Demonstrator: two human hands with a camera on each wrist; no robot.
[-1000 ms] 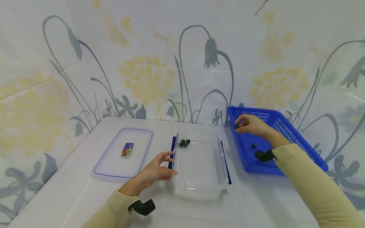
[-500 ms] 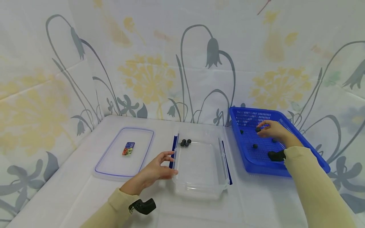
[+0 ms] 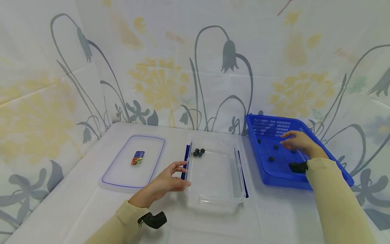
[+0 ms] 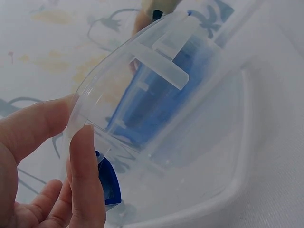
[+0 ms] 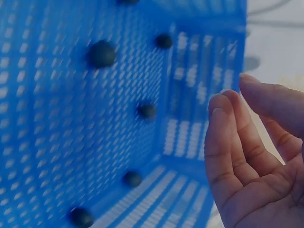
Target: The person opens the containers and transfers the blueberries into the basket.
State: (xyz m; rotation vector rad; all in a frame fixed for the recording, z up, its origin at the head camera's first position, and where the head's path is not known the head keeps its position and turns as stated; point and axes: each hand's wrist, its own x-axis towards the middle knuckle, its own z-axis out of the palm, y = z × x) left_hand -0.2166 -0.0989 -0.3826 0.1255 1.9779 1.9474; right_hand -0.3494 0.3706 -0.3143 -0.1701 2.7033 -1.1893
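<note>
My left hand [image 3: 167, 181] grips the left rim of a clear plastic container [image 3: 210, 176], thumb on one side and fingers on the other in the left wrist view. A small cluster of dark round balls [image 3: 199, 153] sits in the container's far left corner. On the right, my right hand [image 3: 300, 141] hovers over a blue plastic basket [image 3: 261, 174], its fingers slightly bent and holding nothing. Several dark balls lie spread over the basket's perforated floor, one ball [image 3: 276, 146] just left of the fingertips. Another ball [image 5: 102, 54] shows large in the right wrist view.
A clear lid [image 3: 118, 176] with a blue-lined edge lies flat to the left, a colourful label [image 3: 137, 158] on it. Dark blue clips [image 3: 243, 179] hang at the container's sides. White cloth covers the table [image 3: 82, 203], and a flower-printed curtain rises behind.
One second ago my right hand pinched a ball by the basket's far left side. It moved right, had a ball at its fingertips, and now that ball lies on the basket floor.
</note>
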